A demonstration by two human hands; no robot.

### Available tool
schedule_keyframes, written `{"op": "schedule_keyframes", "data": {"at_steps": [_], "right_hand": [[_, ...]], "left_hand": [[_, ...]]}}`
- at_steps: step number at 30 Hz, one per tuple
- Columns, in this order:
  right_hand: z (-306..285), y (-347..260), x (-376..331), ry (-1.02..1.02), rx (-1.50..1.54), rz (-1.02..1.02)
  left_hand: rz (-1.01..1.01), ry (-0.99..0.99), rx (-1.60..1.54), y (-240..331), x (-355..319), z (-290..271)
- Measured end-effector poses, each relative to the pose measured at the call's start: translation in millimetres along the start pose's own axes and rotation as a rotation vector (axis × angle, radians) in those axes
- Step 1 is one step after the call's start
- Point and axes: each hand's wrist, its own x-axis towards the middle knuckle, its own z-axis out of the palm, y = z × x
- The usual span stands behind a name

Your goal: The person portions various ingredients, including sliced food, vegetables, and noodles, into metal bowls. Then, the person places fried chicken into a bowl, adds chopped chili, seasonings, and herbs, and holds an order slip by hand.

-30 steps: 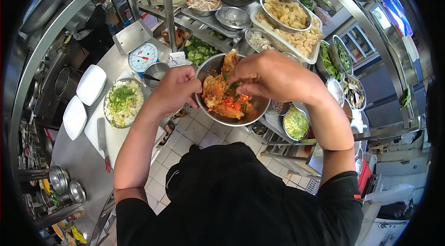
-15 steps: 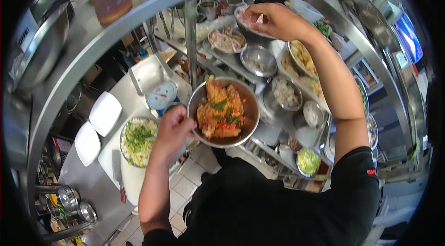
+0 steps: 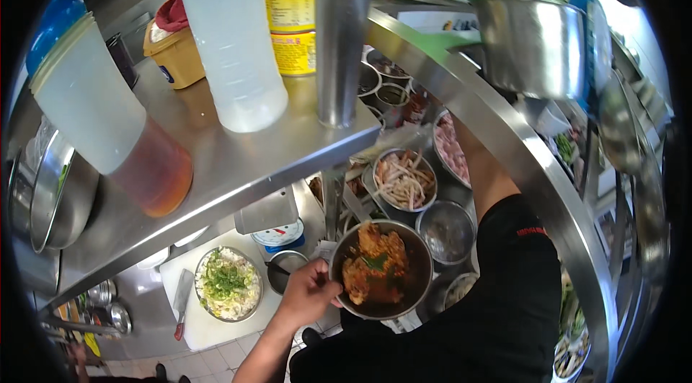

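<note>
My left hand [image 3: 310, 293] is closed on the rim of a round steel bowl [image 3: 417, 278]. Pieces of fried chicken [image 3: 375, 249] with a green leaf lie inside it. On the right, my right forearm [image 3: 486, 174] reaches forward beneath the steel shelf rail, which hides that hand. Beside this forearm is a bowl of pink raw meat [image 3: 450, 146]. A bowl of pale strips [image 3: 405, 181] and a steel bowl [image 3: 445, 231] stand just beyond the held bowl.
A steel shelf [image 3: 288, 145] at head height carries tall plastic bottles [image 3: 234, 44], yellow cans [image 3: 294, 51] and a saucepan [image 3: 530, 44]. Below left, a white cutting board [image 3: 209, 336] bears a knife [image 3: 182, 300] and a bowl of chopped greens [image 3: 229, 282]. A scale [image 3: 277, 231] stands behind.
The view has moved forward and closer to the shelf. My right hand, seen earlier over the raw meat bowl, is now behind the rail. My left hand still holds the bowl of chicken.
</note>
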Motion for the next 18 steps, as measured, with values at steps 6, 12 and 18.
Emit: {"op": "schedule_keyframes", "data": {"at_steps": [6, 12, 18], "right_hand": [[41.2, 9.3, 35.8, -0.115, -0.113, -0.085], [53.0, 9.3, 41.2, -0.153, -0.107, -0.219], [53.4, 38.6, 31.7, -0.211, -0.107, -0.216]], "left_hand": [[-0.03, 0.001, 0.176, -6.6, 9.2, 13.0], [-0.011, 0.001, 0.121, -11.2, 28.2, 11.3], [-0.003, -0.012, 0.053, 7.5, 41.6, 6.3]]}}
